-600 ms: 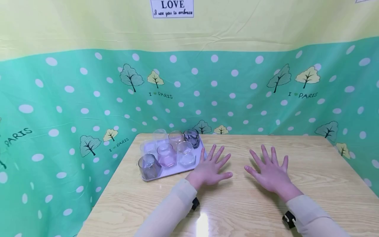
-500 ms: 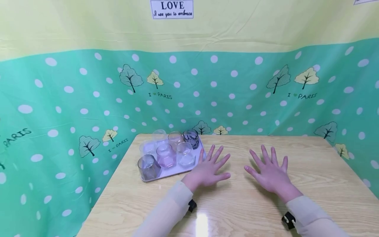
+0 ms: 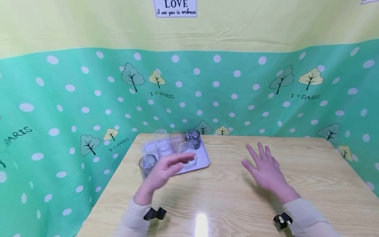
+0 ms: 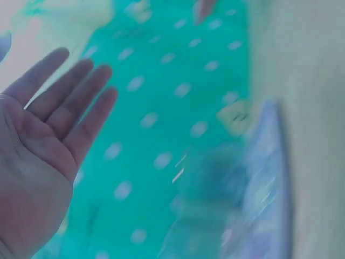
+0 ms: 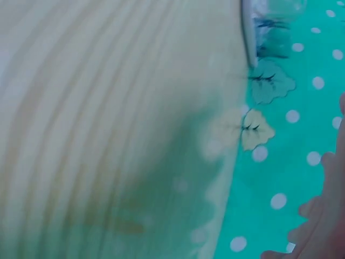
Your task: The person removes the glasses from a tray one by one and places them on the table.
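Observation:
My left hand (image 3: 164, 169) hovers at the near side of a pale lilac tray (image 3: 204, 159), turned on edge with its fingers extended and nothing in it. Its palm and straight fingers show in the left wrist view, blurred beside the tray's rim (image 4: 280, 178). On the tray stand several glass tumblers: a grey one (image 3: 145, 166) at the near left corner, a pink-tinted one (image 3: 165, 148) partly behind the hand, a clear one (image 3: 186, 147), and a dark one (image 3: 193, 139) at the back right. Over the table to the right, my right hand (image 3: 267, 172) has its fingers spread, holding nothing.
The light wood table (image 3: 228, 204) reaches back to a green dotted curtain (image 3: 219, 98), which also hangs along both sides. Black camera mounts sit under both wrists, the left mount (image 3: 155, 214) and the right mount (image 3: 282, 220).
My left hand has swung left from beside the tray to its near side and turned from palm down onto its edge. The right hand's fingers have drawn slightly closer together and it has tilted a little.

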`<state>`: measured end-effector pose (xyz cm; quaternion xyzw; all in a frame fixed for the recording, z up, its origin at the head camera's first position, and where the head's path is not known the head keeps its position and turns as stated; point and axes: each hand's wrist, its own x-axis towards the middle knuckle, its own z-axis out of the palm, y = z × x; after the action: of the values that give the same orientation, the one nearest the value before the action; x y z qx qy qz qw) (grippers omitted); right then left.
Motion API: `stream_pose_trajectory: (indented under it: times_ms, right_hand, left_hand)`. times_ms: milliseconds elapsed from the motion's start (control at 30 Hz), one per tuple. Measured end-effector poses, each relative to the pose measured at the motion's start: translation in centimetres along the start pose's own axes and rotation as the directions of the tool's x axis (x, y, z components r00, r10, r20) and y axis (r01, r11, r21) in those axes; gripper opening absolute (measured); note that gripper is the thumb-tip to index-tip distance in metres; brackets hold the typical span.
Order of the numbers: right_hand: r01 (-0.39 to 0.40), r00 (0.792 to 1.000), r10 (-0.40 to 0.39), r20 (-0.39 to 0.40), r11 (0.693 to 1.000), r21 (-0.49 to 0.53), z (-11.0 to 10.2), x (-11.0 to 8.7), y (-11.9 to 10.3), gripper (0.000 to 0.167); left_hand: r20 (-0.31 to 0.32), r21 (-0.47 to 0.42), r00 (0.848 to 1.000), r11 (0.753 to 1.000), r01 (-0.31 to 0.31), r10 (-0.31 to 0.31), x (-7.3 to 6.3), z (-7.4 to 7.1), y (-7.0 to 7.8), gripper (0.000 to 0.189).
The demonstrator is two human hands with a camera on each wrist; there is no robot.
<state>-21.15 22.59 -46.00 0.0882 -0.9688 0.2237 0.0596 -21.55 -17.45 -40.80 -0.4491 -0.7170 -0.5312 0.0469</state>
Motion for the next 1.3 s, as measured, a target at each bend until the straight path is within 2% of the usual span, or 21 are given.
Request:
stream_pose_trajectory:
  times_ms: [100,167,233,300,367,400,467,533,567,633,667,733,800,900,967,1100,1300]
  right_hand:
    - [0.003,1.000,-0.003,-0.003,0.999,0.045,0.3,0.5,-1.3,0.079]
    - [0.007,1.000,-0.007,-0.005,0.997,0.075,0.7,1.0,-2.3,0.079]
    - [0.009,1.000,-0.009,-0.005,0.994,0.109,1.2,1.4,-3.3,0.079]
    - [0.018,1.000,-0.017,-0.009,0.989,0.144,1.8,1.9,-4.2,0.080]
    - [0.029,1.000,-0.027,-0.014,0.983,0.182,2.5,2.4,-5.1,0.079]
    - [0.033,0.999,-0.030,-0.018,0.979,0.203,2.9,2.6,-5.5,0.078]
    - [0.043,0.999,-0.039,-0.022,0.968,0.245,3.6,3.1,-6.4,0.075]
    - [0.055,0.998,-0.050,-0.023,0.953,0.299,4.3,3.5,-7.3,0.070]
    - [0.056,0.998,-0.052,-0.020,0.942,0.329,4.7,3.8,-7.8,0.067]
    - [0.062,0.998,-0.060,-0.018,0.920,0.386,5.3,4.2,-8.7,0.064]
    - [0.062,0.998,-0.062,-0.015,0.908,0.415,5.6,4.5,-9.1,0.064]
    - [0.060,0.998,-0.062,-0.010,0.883,0.466,6.2,5.0,-10.0,0.065]
    - [0.054,0.998,-0.057,-0.011,0.853,0.519,6.7,5.5,-10.9,0.066]
    - [0.021,0.999,-0.033,0.010,0.817,0.576,7.4,6.3,-11.9,0.067]
    - [-0.002,0.999,-0.018,0.027,0.799,0.601,7.8,6.7,-12.5,0.068]
    - [-0.026,0.998,-0.010,0.055,0.784,0.620,8.5,7.2,-13.4,0.071]
    - [-0.009,0.997,-0.040,0.065,0.781,0.624,9.6,7.9,-14.1,0.079]
  left_hand:
    - [-0.144,-0.133,0.989,0.990,-0.036,0.016,-1.9,-3.6,-0.1,0.035]
    - [-0.274,-0.161,0.962,0.986,-0.035,-0.010,-3.4,-5.8,-0.5,0.034]
    - [-0.410,-0.187,0.911,0.982,-0.041,-0.040,-5.0,-7.8,-1.3,0.032]
    - [-0.533,-0.184,0.843,0.983,-0.028,-0.076,-6.5,-9.5,-2.2,0.030]
    - [-0.624,-0.191,0.770,0.981,0.015,-0.133,-8.0,-10.9,-3.3,0.030]
    - [-0.653,-0.199,0.737,0.979,0.053,-0.173,-8.7,-11.4,-3.8,0.031]
    - [-0.677,-0.208,0.680,0.959,0.192,-0.283,-10.1,-12.3,-5.0,0.035]
    - [-0.644,-0.216,0.647,0.908,0.359,-0.409,-11.3,-12.8,-6.1,0.043]
    - [-0.609,-0.208,0.640,0.873,0.441,-0.468,-11.9,-12.9,-6.7,0.048]
    - [-0.519,-0.192,0.638,0.805,0.561,-0.568,-12.8,-13.0,-7.6,0.058]
    - [-0.471,-0.184,0.642,0.779,0.599,-0.605,-13.2,-13.0,-8.0,0.062]
    - [-0.391,-0.189,0.653,0.751,0.633,-0.649,-13.9,-13.0,-8.5,0.069]
    - [-0.336,-0.214,0.669,0.746,0.631,-0.662,-14.3,-13.0,-8.7,0.072]
    - [-0.262,-0.247,0.703,0.750,0.613,-0.661,-14.9,-13.1,-8.8,0.075]
    - [-0.217,-0.268,0.715,0.744,0.612,-0.665,-15.2,-13.1,-8.8,0.079]
    - [-0.140,-0.260,0.720,0.726,0.636,-0.680,-15.4,-13.0,-9.0,0.087]
    - [-0.138,-0.200,0.706,0.718,0.667,-0.695,-15.5,-12.8,-9.7,0.088]
